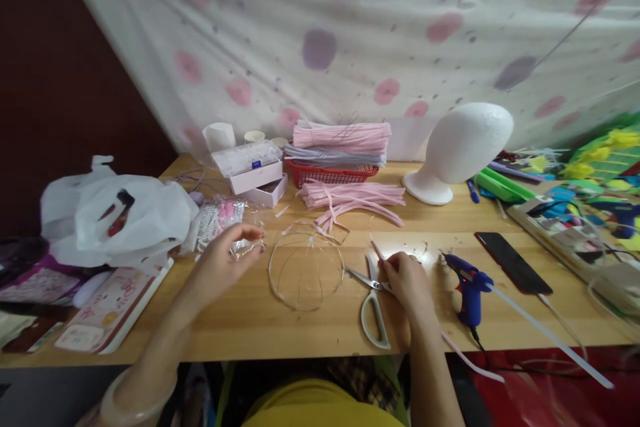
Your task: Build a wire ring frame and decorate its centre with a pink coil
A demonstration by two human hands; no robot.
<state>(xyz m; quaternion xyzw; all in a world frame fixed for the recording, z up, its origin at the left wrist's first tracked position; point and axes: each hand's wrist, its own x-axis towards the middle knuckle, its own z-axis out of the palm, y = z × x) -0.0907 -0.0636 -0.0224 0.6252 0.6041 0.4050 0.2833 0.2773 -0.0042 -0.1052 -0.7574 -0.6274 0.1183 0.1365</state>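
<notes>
The right hand [407, 280] has its grip closed in a pinch on a thin pink strip [379, 250]; one end pokes out ahead of the fingertips, above the counter [225, 327]. A pair of scissors [373, 284] lies just to the left of this hand, blades parted, one handle partly hidden by it.

The left hand [233, 250] is raised, its grip loosely curled with a gap between thumb and forefinger. It is in front of a clear bag of white beads [213, 225]; with the blur, I cannot tell whether the fingers touch the plastic.

Between the hands, a round wire frame [311, 240] rests on the counter. Behind it lies a bundle of pink strips [355, 195], near a red basket [330, 175] stacked with more. A white foam head [467, 140] stands to the right. Nearer the person, right of the right hand, are a blue glue gun [469, 287] and a dark phone [513, 262].
</notes>
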